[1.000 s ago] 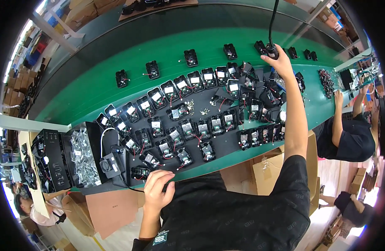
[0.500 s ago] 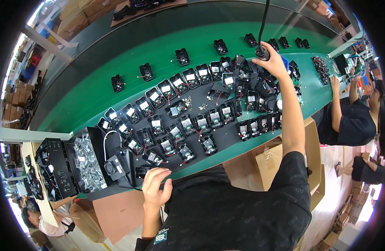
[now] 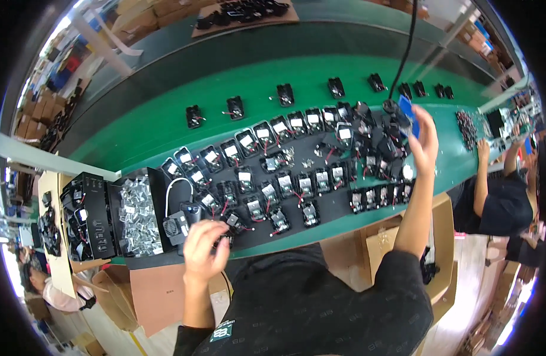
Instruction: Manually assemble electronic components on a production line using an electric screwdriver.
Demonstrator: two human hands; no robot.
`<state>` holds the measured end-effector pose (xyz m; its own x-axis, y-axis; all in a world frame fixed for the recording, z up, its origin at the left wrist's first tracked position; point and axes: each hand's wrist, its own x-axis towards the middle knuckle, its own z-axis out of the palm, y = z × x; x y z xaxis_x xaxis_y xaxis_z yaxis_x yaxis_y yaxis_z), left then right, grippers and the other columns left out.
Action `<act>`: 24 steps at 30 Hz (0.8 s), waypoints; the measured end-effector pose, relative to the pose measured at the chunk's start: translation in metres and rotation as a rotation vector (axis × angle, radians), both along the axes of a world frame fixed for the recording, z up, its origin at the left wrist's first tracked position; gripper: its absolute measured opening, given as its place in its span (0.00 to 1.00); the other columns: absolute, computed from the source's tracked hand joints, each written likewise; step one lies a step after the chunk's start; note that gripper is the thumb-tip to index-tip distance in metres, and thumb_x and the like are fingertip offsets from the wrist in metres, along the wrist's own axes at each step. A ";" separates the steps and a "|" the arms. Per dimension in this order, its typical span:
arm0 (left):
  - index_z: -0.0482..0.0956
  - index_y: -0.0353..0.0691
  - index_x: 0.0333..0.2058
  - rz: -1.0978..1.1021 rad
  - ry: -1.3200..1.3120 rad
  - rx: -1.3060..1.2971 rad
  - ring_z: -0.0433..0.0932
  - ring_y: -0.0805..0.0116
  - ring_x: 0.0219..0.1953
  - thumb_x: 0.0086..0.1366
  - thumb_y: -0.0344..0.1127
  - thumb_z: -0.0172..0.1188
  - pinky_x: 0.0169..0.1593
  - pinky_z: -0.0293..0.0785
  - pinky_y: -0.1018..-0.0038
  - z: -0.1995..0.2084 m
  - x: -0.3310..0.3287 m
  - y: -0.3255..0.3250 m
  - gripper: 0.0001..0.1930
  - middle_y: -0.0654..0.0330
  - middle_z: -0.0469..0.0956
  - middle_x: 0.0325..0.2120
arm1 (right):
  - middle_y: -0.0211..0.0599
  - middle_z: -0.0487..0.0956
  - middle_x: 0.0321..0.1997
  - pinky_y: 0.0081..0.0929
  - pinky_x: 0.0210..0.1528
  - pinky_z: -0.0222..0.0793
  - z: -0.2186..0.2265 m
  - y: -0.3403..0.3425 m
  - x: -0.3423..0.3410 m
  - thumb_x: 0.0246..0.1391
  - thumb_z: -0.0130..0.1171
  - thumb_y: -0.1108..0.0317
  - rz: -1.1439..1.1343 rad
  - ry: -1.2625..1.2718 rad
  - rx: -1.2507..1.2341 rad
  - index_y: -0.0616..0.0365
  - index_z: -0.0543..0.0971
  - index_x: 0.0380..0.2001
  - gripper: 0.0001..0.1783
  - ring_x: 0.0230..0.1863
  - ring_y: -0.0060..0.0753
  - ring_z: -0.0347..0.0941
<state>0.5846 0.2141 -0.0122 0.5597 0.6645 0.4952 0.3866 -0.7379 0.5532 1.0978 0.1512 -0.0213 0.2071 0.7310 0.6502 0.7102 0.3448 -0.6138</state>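
My left hand [image 3: 205, 250] is at the table's front edge, its bent fingers and thumb on either side of a small black housing [image 3: 224, 240], which they mostly cover. My right hand [image 3: 425, 141] reaches over the right part of the table, thumb and fingers apart, beside a blue bin [image 3: 407, 109]. Whether a small part lies at its fingertips is too small to tell. Just left of the bin a black power screwdriver [image 3: 390, 107] hangs from its cord. Rows of black housings [image 3: 286, 185] with circuit boards and red wires lie in front of me.
A box of clear and silvery parts [image 3: 139, 216] stands at the left, by a black carton [image 3: 90, 216]. Loose small parts [image 3: 308, 163] lie between the rows. More housings sit on the green belt [image 3: 255, 98] behind. Co-workers [image 3: 492, 199] are at the right.
My right hand has let go of the screwdriver and moved to the blue bin. My left hand has shifted left, its fingers closing about the housing. The view has turned, so the table appears shifted.
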 end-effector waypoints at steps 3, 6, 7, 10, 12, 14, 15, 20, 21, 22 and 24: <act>0.78 0.35 0.37 0.050 0.063 0.073 0.77 0.53 0.40 0.48 0.22 0.61 0.45 0.74 0.64 0.022 0.008 0.051 0.14 0.52 0.78 0.36 | 0.47 0.72 0.57 0.38 0.65 0.58 0.012 0.026 -0.056 0.45 0.63 0.62 0.322 -0.119 -0.132 0.61 0.72 0.52 0.29 0.62 0.45 0.66; 0.73 0.37 0.48 0.189 0.221 -0.033 0.73 0.47 0.49 0.55 0.32 0.61 0.53 0.69 0.62 0.021 0.031 0.122 0.20 0.49 0.75 0.45 | 0.48 0.72 0.56 0.40 0.64 0.59 0.018 0.111 -0.088 0.44 0.61 0.63 0.162 -0.345 -0.287 0.58 0.73 0.51 0.28 0.60 0.48 0.66; 0.71 0.39 0.52 0.211 0.252 -0.007 0.72 0.45 0.52 0.58 0.36 0.60 0.55 0.69 0.61 0.020 0.037 0.148 0.23 0.46 0.73 0.49 | 0.49 0.72 0.57 0.40 0.64 0.59 0.011 0.146 -0.077 0.45 0.60 0.64 0.119 -0.326 -0.295 0.57 0.73 0.52 0.27 0.61 0.49 0.66; 0.61 0.46 0.62 0.442 0.461 -0.137 0.69 0.43 0.56 0.58 0.51 0.60 0.57 0.68 0.57 -0.019 0.056 0.229 0.36 0.43 0.66 0.56 | 0.49 0.68 0.62 0.41 0.65 0.57 -0.029 0.225 0.012 0.45 0.60 0.55 -0.383 -0.281 -0.510 0.52 0.70 0.57 0.34 0.63 0.50 0.63; 0.55 0.47 0.66 0.547 0.526 -0.325 0.67 0.39 0.58 0.57 0.60 0.58 0.58 0.66 0.55 -0.049 0.055 0.268 0.42 0.38 0.62 0.58 | 0.47 0.61 0.67 0.52 0.66 0.50 -0.046 0.245 0.040 0.45 0.60 0.45 -0.774 -0.209 -0.796 0.46 0.64 0.63 0.42 0.68 0.51 0.54; 0.51 0.46 0.67 0.614 0.534 -0.460 0.65 0.38 0.59 0.56 0.65 0.56 0.60 0.65 0.55 -0.069 0.056 0.291 0.47 0.35 0.61 0.58 | 0.45 0.53 0.72 0.64 0.66 0.43 -0.065 0.250 0.058 0.44 0.59 0.36 -0.938 -0.090 -0.952 0.42 0.58 0.67 0.49 0.72 0.54 0.45; 0.50 0.46 0.68 0.609 0.520 -0.528 0.64 0.37 0.59 0.56 0.67 0.55 0.61 0.63 0.56 -0.075 0.056 0.294 0.49 0.34 0.60 0.59 | 0.44 0.49 0.73 0.69 0.65 0.40 -0.071 0.248 0.061 0.43 0.58 0.33 -0.956 -0.007 -1.009 0.40 0.55 0.68 0.51 0.73 0.55 0.41; 0.58 0.41 0.64 0.430 0.453 -0.608 0.63 0.40 0.61 0.55 0.70 0.53 0.62 0.62 0.57 -0.080 0.095 0.296 0.48 0.32 0.61 0.57 | 0.51 0.51 0.72 0.60 0.69 0.38 -0.076 0.251 0.068 0.41 0.46 0.19 -0.715 -0.006 -1.099 0.47 0.66 0.64 0.55 0.72 0.56 0.42; 0.58 0.41 0.64 0.421 0.460 -0.611 0.63 0.40 0.61 0.55 0.70 0.53 0.62 0.62 0.57 -0.075 0.104 0.296 0.48 0.32 0.61 0.57 | 0.51 0.51 0.72 0.60 0.69 0.38 -0.076 0.253 0.066 0.41 0.46 0.19 -0.721 -0.001 -1.106 0.47 0.66 0.64 0.55 0.72 0.56 0.42; 0.59 0.41 0.64 0.395 0.487 -0.628 0.64 0.40 0.60 0.54 0.71 0.53 0.61 0.63 0.57 -0.073 0.112 0.296 0.48 0.33 0.61 0.57 | 0.53 0.55 0.70 0.56 0.68 0.41 -0.074 0.257 0.056 0.39 0.46 0.19 -0.580 -0.083 -1.114 0.50 0.68 0.62 0.56 0.71 0.58 0.46; 0.61 0.41 0.62 0.361 0.507 -0.621 0.67 0.40 0.57 0.51 0.70 0.57 0.59 0.66 0.57 -0.073 0.130 0.291 0.48 0.35 0.63 0.55 | 0.57 0.60 0.67 0.48 0.67 0.47 -0.069 0.260 0.028 0.36 0.46 0.17 -0.427 -0.206 -1.095 0.56 0.71 0.59 0.59 0.69 0.59 0.51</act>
<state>0.7143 0.5053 -0.0848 0.3183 0.9100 -0.2657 0.8461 -0.1463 0.5125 1.1256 0.4112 -0.0900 0.5331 0.8151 -0.2268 0.7600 -0.5792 -0.2950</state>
